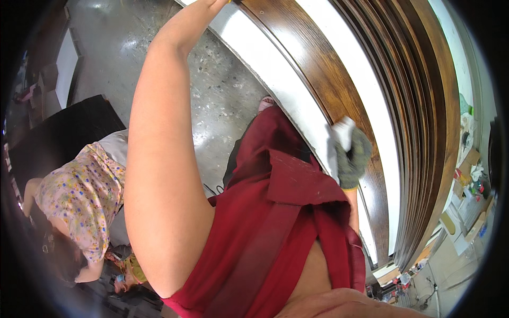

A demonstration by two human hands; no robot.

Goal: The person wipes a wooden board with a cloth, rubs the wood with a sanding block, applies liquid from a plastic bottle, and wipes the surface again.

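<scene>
My right hand [356, 160], in a grey-green knit glove with a yellow cuff, is closed around a wadded white cloth [344, 133]. The cloth is smeared by motion and rests against a glossy dark brown wooden board [327, 63]. That board lies lengthwise on a white surface [265, 55] that shows along both its sides. My left arm stretches far forward to the top edge of the picture. Only its wrist and a sliver of yellow cuff show there, by the board's far end; the left hand itself is cut off.
Several dark brown boards [419, 106] stand side by side on the right. At left a person in a flowered shirt [79, 185] bends near a black panel [69, 132]; another person [132, 270] is lower down. Clutter [469, 180] lies far right. The floor [212, 95] is speckled grey.
</scene>
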